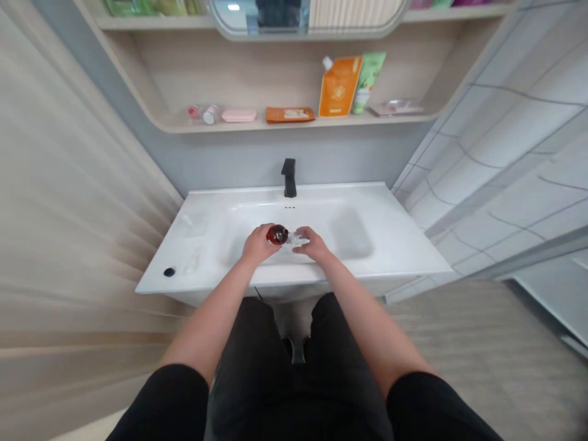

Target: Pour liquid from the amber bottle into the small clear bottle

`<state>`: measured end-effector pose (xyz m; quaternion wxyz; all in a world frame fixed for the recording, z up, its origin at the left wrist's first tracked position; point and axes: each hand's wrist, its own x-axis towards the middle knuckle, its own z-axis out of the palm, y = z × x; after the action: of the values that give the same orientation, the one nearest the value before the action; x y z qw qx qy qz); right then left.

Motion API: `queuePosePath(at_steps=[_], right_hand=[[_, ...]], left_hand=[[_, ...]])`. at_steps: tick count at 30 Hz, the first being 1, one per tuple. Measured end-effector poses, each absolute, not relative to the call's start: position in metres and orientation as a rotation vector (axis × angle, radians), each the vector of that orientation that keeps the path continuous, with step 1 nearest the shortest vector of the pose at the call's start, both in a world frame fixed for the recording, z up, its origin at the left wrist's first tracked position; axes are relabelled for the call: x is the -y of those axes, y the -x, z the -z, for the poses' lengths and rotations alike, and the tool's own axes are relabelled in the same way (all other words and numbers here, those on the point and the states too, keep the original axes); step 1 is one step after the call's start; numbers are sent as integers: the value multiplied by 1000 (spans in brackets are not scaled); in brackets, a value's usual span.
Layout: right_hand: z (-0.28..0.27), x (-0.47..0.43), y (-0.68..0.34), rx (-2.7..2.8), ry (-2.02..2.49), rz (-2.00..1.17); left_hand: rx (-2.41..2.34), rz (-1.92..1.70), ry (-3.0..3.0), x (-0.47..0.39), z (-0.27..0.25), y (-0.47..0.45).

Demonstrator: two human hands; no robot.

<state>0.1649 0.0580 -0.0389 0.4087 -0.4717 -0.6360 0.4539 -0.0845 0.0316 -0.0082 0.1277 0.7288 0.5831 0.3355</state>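
My left hand (258,245) is wrapped round a dark red-brown bottle (277,234), tilted with its neck toward the right. Facing it, my right hand (314,245) grips a small clear container (298,241), its mouth close to the bottle's neck. Whether the two touch I cannot tell. Both are held over the front part of the white sink basin (353,236). A black cap (169,272) lies on the counter's left front corner.
A black faucet (289,177) rises behind the basin. Above it, a shelf (248,127) carries an orange pouch (340,87), a green tube (369,81), an orange packet (290,115) and small bottles. Faint clear items (192,262) lie on the left counter. A curtain (78,214) hangs at left.
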Motion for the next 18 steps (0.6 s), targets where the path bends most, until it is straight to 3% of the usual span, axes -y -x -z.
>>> queuePosePath(at_steps=[18], right_hand=[[44, -59, -166, 1662, 1175, -1169]], left_hand=[[-1887, -847, -2264, -24, 1, 83]])
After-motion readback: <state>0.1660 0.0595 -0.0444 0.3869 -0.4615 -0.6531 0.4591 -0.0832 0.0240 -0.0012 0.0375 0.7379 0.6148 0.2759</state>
